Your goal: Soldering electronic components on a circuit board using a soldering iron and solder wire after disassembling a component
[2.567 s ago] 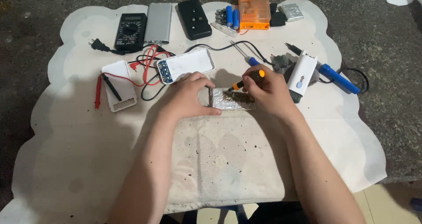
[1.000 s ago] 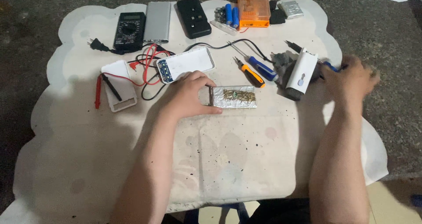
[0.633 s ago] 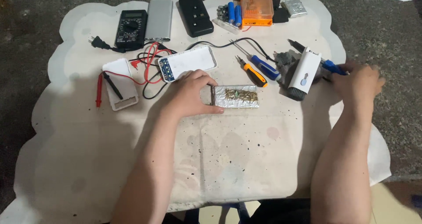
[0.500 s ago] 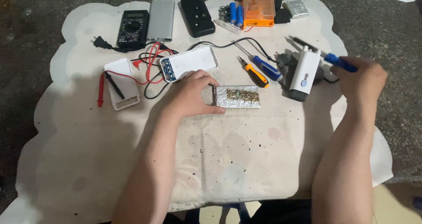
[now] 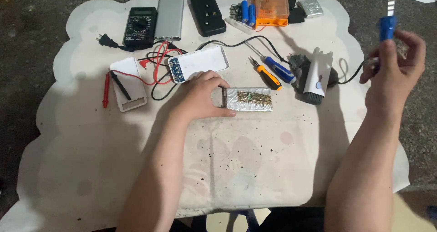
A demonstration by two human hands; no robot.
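My left hand (image 5: 200, 95) rests on the table and pins the left end of a silver foil-wrapped battery pack (image 5: 249, 99) with wires and solder on top. My right hand (image 5: 392, 73) is raised at the right, above the table edge, and grips a blue-handled soldering iron (image 5: 388, 25) that points up; its black cord (image 5: 353, 73) trails down to the table. An orange screwdriver (image 5: 267, 73) and a blue screwdriver (image 5: 275, 67) lie just beyond the pack.
A white brush-like tool (image 5: 316, 76) stands right of the pack. A white power bank shell (image 5: 199, 63), a white case (image 5: 128, 83) with red and black probes, a black multimeter (image 5: 139, 26), a silver slab (image 5: 169, 18), a black box (image 5: 207, 13) and an orange parts box (image 5: 271, 4) lie behind.
My right hand left the battery pack, reached right for the blue soldering iron and lifted it up off the table. The orange screwdriver now lies on the table. My left hand stayed put.
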